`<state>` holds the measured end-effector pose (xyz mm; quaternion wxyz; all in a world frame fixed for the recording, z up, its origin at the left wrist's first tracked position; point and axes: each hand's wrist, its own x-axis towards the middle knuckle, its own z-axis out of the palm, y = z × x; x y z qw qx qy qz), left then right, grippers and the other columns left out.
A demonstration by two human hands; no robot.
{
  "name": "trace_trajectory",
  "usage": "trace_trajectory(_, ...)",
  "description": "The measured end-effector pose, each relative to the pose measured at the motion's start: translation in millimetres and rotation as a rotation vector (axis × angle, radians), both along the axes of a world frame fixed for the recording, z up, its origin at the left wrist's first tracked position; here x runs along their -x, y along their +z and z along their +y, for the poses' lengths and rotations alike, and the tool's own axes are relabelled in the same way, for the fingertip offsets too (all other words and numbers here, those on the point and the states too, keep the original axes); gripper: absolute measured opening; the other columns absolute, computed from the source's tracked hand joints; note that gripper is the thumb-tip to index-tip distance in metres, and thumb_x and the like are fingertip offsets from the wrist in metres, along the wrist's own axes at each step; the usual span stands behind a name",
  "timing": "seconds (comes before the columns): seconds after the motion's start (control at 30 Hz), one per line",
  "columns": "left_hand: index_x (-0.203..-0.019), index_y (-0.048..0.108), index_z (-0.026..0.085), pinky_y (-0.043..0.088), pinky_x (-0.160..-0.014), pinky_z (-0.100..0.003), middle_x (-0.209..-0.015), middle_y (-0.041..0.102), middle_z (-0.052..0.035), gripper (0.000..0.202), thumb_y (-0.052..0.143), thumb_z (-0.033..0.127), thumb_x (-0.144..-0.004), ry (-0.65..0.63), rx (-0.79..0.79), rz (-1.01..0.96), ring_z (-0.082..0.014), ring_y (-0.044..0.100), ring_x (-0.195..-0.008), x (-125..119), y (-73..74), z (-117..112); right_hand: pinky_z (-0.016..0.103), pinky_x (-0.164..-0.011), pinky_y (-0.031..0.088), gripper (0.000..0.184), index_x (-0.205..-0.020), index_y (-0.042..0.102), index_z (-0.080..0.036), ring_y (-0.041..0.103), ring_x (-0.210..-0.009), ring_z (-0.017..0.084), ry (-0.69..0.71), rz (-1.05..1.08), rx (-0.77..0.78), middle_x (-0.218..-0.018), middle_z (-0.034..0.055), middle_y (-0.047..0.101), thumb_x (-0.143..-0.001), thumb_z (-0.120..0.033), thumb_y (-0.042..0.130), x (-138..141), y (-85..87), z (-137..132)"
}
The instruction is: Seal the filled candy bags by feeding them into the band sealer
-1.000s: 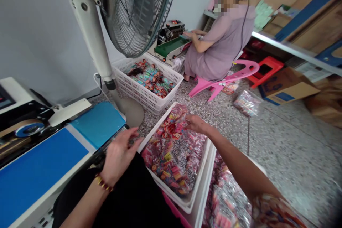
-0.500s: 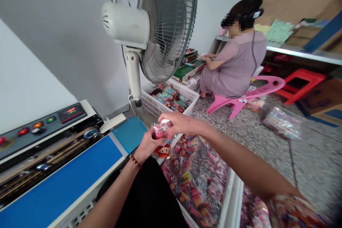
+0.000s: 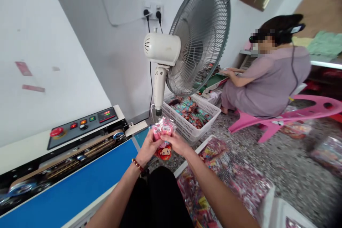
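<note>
Just right of the blue belt's far end, my two hands hold a small bunch of pink packets (image 3: pixel 167 129) in clear plastic, with printed labels near the top. A cartoon face with red hair (image 3: pixel 164 152) shows at the bottom of the bunch. My left hand (image 3: pixel 146 149), with a beaded bracelet at the wrist, grips the bunch from the left. On the other side, my right hand (image 3: pixel 176 143) has its thumb across the front and its fingers mostly hidden behind. Exactly how many packets are held, I cannot tell.
On the left stands a machine with a blue belt (image 3: pixel 101 176) and a control panel (image 3: pixel 82 125). Ahead is a fan (image 3: pixel 162 48). A white basket (image 3: pixel 184 124) and a tub (image 3: pixel 267 194) hold many packets. A person (image 3: pixel 272 78) sits on a pink chair (image 3: pixel 307 110).
The view has swung left, so the fan and person appear further right. My right hand has dropped from above the packets to their right side, and the bunch now faces me more fully.
</note>
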<state>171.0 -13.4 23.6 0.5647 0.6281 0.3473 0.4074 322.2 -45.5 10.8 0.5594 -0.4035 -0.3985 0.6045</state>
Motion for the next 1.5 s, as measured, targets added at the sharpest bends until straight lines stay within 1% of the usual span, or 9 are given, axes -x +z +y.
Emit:
trace_trajectory(0.1,-0.116,0.064,0.019,0.044,-0.105,-0.041,-0.113,0.054,-0.0092,0.039,0.072,0.036,-0.082,0.151,-0.240,0.171,-0.0259,0.052,-0.113,7.9,-10.3,11.2,0.036,-0.089,0.053,0.040,-0.096,0.076,-0.021,0.069,-0.089,0.023,-0.033,-0.074,-0.015,-0.095,0.0025,0.077,-0.066,-0.044,0.086,9.0,-3.9,19.6)
trace_trajectory(0.2,-0.119,0.063,0.018,0.047,-0.101,-0.043,-0.109,0.053,-0.0095,0.039,0.069,0.032,-0.083,0.246,-0.275,0.266,-0.0266,0.055,-0.107,15.1,-15.4,20.2,0.035,-0.083,0.053,0.034,-0.091,0.077,-0.021,0.069,-0.081,0.021,-0.081,-0.157,-0.004,-0.087,0.0010,0.077,-0.065,-0.041,0.085,12.4,-10.7,36.5)
trace_trajectory(0.3,-0.110,0.066,0.017,0.050,-0.091,-0.039,-0.101,0.063,-0.0086,0.038,0.074,0.037,-0.079,0.233,-0.135,0.241,-0.0250,0.061,-0.094,21.4,-17.7,24.5,0.035,-0.084,0.054,0.035,-0.090,0.078,-0.020,0.070,-0.081,0.022,-0.107,-0.165,0.021,-0.088,0.0019,0.078,-0.062,-0.039,0.086,18.2,-18.1,48.7)
trace_trajectory(0.4,-0.114,0.068,0.015,0.052,-0.085,-0.034,-0.098,0.072,-0.0077,0.051,0.078,0.047,-0.075,0.170,0.096,0.016,-0.0232,0.065,-0.089,29.4,-22.1,25.2,0.036,-0.081,0.054,0.041,-0.089,0.078,-0.019,0.070,-0.077,0.023,-0.134,-0.142,0.088,-0.085,0.0036,0.078,-0.056,-0.041,0.089,23.7,-24.5,58.7)
trace_trajectory(0.5,-0.100,0.076,0.014,0.051,-0.077,-0.029,-0.092,0.075,-0.0077,0.050,0.079,0.053,-0.069,0.293,0.224,-0.098,-0.0218,0.066,-0.085,38.4,-28.6,25.2,0.037,-0.078,0.054,0.047,-0.086,0.078,-0.017,0.069,-0.072,0.023,-0.134,-0.138,0.149,-0.079,0.0041,0.077,-0.050,-0.042,0.092,27.2,-29.3,66.5)
trace_trajectory(0.63,-0.076,0.077,0.014,0.040,-0.055,-0.023,-0.072,0.071,-0.0047,0.039,0.082,0.049,-0.058,0.541,0.300,-0.048,-0.0154,0.056,-0.065,46.1,-32.6,27.9,0.038,-0.084,0.055,0.047,-0.089,0.078,-0.018,0.071,-0.075,0.023,-0.035,-0.172,0.146,-0.083,0.0034,0.078,-0.051,-0.043,0.092,30.7,-30.9,69.8)
trace_trajectory(0.83,-0.074,0.073,0.013,0.024,-0.042,-0.020,-0.066,0.065,-0.0037,0.042,0.082,0.047,-0.051,0.491,0.446,-0.050,-0.0091,0.044,-0.049,51.8,-27.7,37.4,0.037,-0.082,0.054,0.049,-0.092,0.077,-0.019,0.072,-0.078,0.024,0.072,-0.169,0.179,-0.085,0.0030,0.079,-0.050,-0.039,0.092,26.3,-26.0,67.8)
trace_trajectory(1.2,-0.061,0.065,0.014,0.032,-0.044,-0.023,-0.045,0.053,-0.0007,0.021,0.069,0.032,-0.072,0.590,0.471,0.414,-0.0113,0.045,-0.040,92.4,-36.3,59.8,0.030,-0.068,0.052,0.037,-0.083,0.076,-0.017,0.068,-0.065,0.019,0.013,-0.199,0.237,-0.076,0.0022,0.077,-0.050,-0.031,0.087,24.2,-28.0,76.0)
trace_trajectory(1.5,-0.059,0.066,0.017,0.041,-0.055,-0.028,-0.043,0.051,-0.0011,0.024,0.060,0.023,-0.081,0.673,0.437,0.652,-0.0172,0.054,-0.046,133.0,-26.6,54.9,0.031,-0.068,0.052,0.038,-0.080,0.075,-0.017,0.067,-0.063,0.019,0.035,-0.197,0.232,-0.072,0.0024,0.076,-0.048,-0.032,0.089,30.9,-24.5,75.9)
